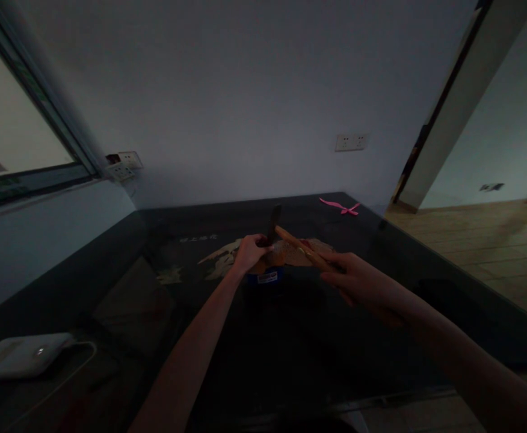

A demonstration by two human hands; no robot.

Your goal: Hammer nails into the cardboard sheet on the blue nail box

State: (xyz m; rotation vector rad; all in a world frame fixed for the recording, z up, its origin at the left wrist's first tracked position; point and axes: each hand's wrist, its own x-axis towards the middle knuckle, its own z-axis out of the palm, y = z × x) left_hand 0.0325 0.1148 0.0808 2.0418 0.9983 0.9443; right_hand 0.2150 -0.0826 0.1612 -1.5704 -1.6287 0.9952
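My right hand [347, 273] is closed around a long brown wooden stick [290, 238], slanting up and to the left, with a small shiny spot along it. Its upper end comes close to a dark, blade-shaped piece [275, 218] standing upright; whether they touch I cannot tell. My left hand [251, 252] pinches around the lower part of this dark piece. Below the left hand sits a blue object with a white label [267, 277], partly covered by the hand and something orange-brown. Dim light hides finer detail.
The dark glossy table [281, 343] carries a printed pale pattern. A pink ribbon-like strip [345, 208] lies at its far right corner. At the near left is a white device [24, 356] with a cable. Wall sockets [352, 142] are behind the table.
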